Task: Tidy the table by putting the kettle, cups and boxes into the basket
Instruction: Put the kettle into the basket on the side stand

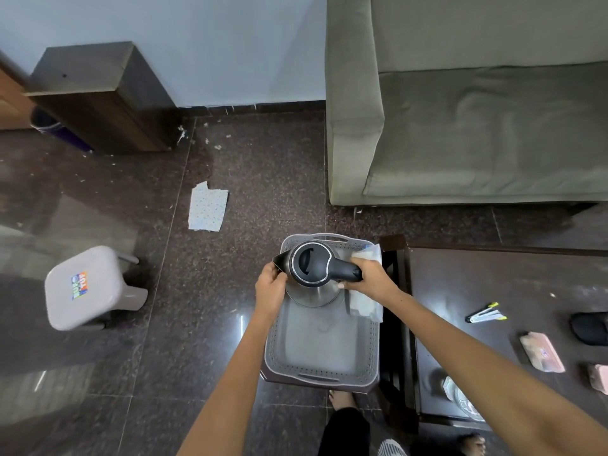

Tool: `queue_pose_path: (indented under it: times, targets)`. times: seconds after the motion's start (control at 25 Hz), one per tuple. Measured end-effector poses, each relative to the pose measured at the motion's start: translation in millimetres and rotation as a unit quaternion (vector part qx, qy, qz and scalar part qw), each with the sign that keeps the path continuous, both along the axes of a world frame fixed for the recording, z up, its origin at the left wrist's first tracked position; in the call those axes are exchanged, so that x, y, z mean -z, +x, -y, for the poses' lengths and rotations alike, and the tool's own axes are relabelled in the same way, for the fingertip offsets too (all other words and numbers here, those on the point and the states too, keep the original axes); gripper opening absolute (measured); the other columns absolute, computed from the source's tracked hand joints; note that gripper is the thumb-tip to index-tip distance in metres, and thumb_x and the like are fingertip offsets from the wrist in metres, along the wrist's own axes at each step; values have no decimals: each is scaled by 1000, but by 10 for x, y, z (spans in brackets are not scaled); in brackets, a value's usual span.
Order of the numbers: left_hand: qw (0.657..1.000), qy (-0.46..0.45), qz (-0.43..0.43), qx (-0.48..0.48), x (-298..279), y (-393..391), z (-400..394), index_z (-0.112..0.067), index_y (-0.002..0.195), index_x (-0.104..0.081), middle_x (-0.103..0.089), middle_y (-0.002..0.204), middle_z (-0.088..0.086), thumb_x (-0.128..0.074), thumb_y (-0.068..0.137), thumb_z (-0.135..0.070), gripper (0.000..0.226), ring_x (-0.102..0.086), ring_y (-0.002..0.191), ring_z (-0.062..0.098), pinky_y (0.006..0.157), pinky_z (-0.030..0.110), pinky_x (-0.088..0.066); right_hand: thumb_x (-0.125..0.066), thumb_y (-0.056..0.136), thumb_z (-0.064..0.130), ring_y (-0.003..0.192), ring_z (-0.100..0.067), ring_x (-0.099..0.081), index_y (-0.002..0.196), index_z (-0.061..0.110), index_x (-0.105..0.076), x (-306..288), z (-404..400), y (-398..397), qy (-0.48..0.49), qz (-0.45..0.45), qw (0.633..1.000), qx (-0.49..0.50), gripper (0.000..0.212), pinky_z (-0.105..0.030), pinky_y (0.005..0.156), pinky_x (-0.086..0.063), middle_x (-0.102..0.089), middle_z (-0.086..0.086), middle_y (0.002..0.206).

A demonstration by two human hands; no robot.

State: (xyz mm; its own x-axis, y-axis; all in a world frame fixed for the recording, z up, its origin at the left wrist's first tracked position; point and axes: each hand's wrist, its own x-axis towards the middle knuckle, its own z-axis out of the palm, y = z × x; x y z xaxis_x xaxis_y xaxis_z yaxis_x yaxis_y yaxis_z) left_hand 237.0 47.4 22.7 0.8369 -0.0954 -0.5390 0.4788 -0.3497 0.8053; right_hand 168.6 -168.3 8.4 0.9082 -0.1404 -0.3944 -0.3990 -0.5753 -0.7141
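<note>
Kettle [311, 264] over the basket's [320, 373] far end — base hidden, spout left, handle right; right hand [368, 278] clenches the handle, left hand [271, 284] grips the spout side.

Both forearms and hands [370, 278] are bare, no sleeves, above black trousers [345, 432] and bare feet [342, 399].

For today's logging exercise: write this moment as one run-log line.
kettle over basket | right hand on handle | left hand at spout | boxes on table
</note>
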Motion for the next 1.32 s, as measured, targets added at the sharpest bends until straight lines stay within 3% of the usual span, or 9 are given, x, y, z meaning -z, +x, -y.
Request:
queue_pose_path:
  times: [0.12, 0.24, 0.36, 0.48, 0.64, 0.84, 1.0, 1.16, 1.32]
  targets:
    - [999, 37, 33, -4, -92, -55, -7, -7, 124, -57, -63, 119, 6, -50, 88, -3, 37, -58, 107, 16, 99, 32, -43, -83, 67, 17, 69, -19, -50, 76, 12, -52, -33, 29, -38, -27, 4, 1000, -8, 32, -23, 55, -34, -55, -2, 72]
    - [993, 61, 97, -33, -317, -262, 34, -2, 117, -59, -65, 110, 9, -52, 90, -4, 27, -59, 98, 16, 90, 26, -44, -83, 65, 13, 85, -24, -60, 92, 6, -64, -154, 114, -129, -44, 16, 999, -10, 34, -32, 75, -45, -66, -8, 90]
    - [984, 50, 168, -31, -537, -581, 191, -6, 110, -61, -65, 100, 4, -53, 91, -5, 21, -59, 89, 14, 79, 17, -46, -78, 73, 10, 104, -19, -61, 109, 7, -66, -330, 266, -362, -32, 56, 997, 32, 38, -26, 91, -45, -67, -6, 111]
    - [980, 24, 197, 19, -587, -969, 503, -10, 107, -62, -64, 97, -1, -53, 91, -6, 19, -60, 88, 8, 72, 6, -43, -74, 78, 11, 102, -15, -62, 109, 9, -65, -459, 528, -800, -39, 79, 993, 78, 33, -28, 93, -48, -67, -4, 109]
    - [980, 9, 136, 142, -313, -1600, 1052, -11, 104, -63, -66, 95, -1, -54, 90, -4, 18, -58, 81, -8, 69, 4, -43, -74, 77, 7, 99, -20, -65, 104, 6, -67, -342, 993, -1683, -61, 62, 983, 163, 28, -26, 88, -47, -70, -8, 104]
    - [952, 49, 65, 295, 183, -2376, 1566, -9, 104, -64, -66, 92, 3, -54, 90, -7, 17, -57, 75, 2, 74, 18, -47, -73, 79, 12, 100, -30, -64, 106, 2, -66, 239, 1350, -2780, -108, -81, 966, 219, 30, -31, 88, -46, -69, -13, 106]
    - [936, 81, 20, 342, 461, -2752, 1759, -6, 106, -63, -62, 92, 1, -52, 89, -4, 20, -55, 71, 2, 68, 6, -41, -74, 76, 28, 115, -29, -52, 125, 10, -51, 684, 1278, -3190, -119, -184, 969, 109, 57, -33, 95, -41, -55, -11, 119]
    - [920, 111, -7, 375, 655, -2958, 1837, -6, 109, -62, -61, 93, 0, -51, 90, -4, 22, -56, 79, 9, 75, 14, -43, -82, 64, 37, 136, -29, -32, 147, 23, -22, 1006, 1157, -3316, -182, -218, 958, -44, 103, -41, 105, -41, -30, -9, 149]
    - [909, 145, -13, 392, 834, -3090, 1890, -9, 109, -62, -65, 98, 3, -51, 89, -6, 23, -56, 82, 8, 77, 14, -41, -76, 74, 25, 133, -37, -31, 146, 29, -18, 1255, 1051, -3339, -251, -215, 935, -133, 93, -45, 100, -45, -21, -16, 151]
